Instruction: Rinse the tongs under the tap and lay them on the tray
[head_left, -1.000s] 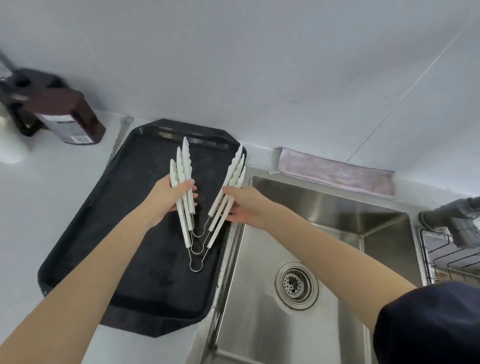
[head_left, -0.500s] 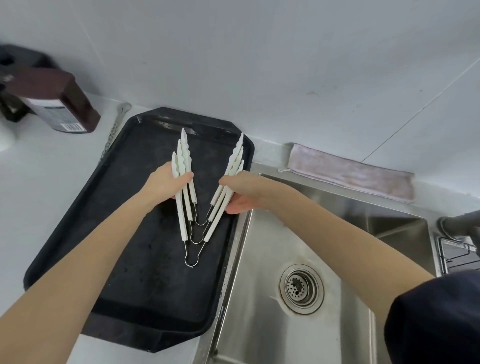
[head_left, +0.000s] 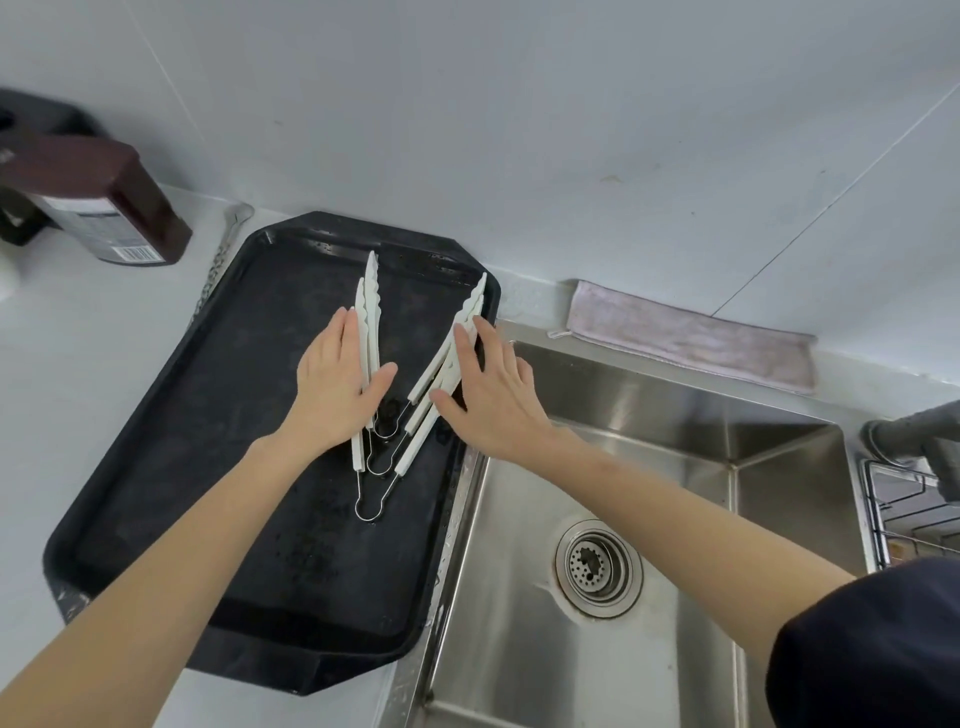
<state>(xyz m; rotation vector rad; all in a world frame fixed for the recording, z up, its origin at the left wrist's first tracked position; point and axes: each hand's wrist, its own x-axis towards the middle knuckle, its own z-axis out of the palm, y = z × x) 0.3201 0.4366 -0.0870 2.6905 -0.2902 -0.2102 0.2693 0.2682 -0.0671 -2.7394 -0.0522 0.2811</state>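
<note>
Tongs (head_left: 410, 410) now lie flat on the black tray (head_left: 156, 415), arms fanned toward twelve and one o'clock. A moment ago both hands gripped them; now the left hand (head_left: 332, 395) and right hand (head_left: 493, 400) rest spread, palms down, on top. Laying down looks finished.

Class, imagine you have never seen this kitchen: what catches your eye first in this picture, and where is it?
White tongs fanned in a V on the black tray, left of the sink. The left hand and right hand lie flat and open on them, one on each arm of the V. A brown bottle stands far left.
</note>
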